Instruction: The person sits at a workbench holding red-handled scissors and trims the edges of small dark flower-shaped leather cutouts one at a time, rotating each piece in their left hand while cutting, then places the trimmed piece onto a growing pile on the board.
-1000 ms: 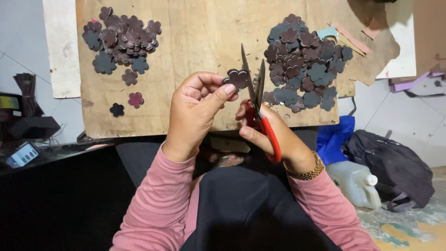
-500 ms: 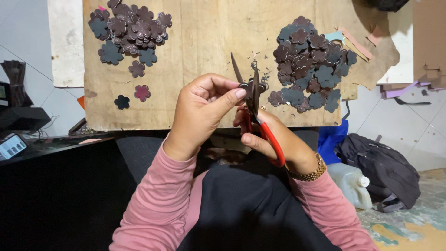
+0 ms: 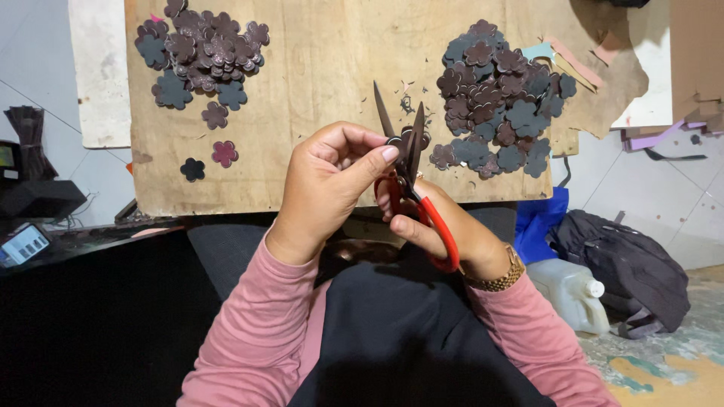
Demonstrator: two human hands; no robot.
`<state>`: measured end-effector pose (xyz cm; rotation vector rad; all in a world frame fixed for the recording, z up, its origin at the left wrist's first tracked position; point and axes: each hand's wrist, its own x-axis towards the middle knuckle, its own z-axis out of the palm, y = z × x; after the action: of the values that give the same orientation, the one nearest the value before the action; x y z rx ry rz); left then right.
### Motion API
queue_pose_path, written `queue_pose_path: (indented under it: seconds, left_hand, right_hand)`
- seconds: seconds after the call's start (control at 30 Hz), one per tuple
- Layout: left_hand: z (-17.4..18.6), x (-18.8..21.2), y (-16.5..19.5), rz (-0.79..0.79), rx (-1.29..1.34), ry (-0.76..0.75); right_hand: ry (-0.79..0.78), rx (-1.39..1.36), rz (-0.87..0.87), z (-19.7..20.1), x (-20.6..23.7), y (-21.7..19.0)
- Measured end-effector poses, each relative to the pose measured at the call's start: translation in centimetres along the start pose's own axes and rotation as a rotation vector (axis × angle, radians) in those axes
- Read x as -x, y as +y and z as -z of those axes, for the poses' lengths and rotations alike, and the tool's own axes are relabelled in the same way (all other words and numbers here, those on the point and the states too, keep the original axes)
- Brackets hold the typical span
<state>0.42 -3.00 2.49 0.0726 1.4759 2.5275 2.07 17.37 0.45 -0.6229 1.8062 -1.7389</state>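
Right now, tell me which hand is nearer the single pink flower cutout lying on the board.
Left. The left hand is just right of the pink flower cutout, pinching a small dark piece at the scissors. The right hand sits farther right, gripping the red handles.

Flower cutout [image 3: 407, 139] mostly hidden behind left hand [image 3: 328, 188] fingertips and scissors [image 3: 411, 185] blades; shape unreadable. Scissor handle loops partly covered by right hand [image 3: 437, 226]. Wooden surface [image 3: 332, 83] cut off at 12 o'clock, as is the flower pile [image 3: 204, 53] at 11. Small screen [image 3: 23, 245] at 9 o'clock clipped, illegible.
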Motion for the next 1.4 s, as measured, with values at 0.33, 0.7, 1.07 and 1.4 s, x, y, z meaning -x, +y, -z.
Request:
queue_pose_path:
  seconds: [0.33, 0.7, 1.07, 1.4]
  left_hand:
    - [-0.9, -0.6, -1.3, -0.082, -0.049, 0.098]
    - [0.3, -0.4, -2.2, -0.218, -0.055, 0.161]
    - [0.1, 0.0, -1.6, -0.221, -0.296, 0.113]
    - [1.5, -0.5, -1.3, -0.137, -0.113, 0.216]
  right_hand:
    - [0.095, 0.160, 0.061, 0.8, 0.2, 1.9]
    - [0.359, -0.518, 0.220, 0.2, -1.2, 3.3]
    - [0.600, -0.147, 0.176, -0.9, -3.5, 0.0]
    - [0.547, -0.382, 0.319, -1.0, -3.7, -0.2]
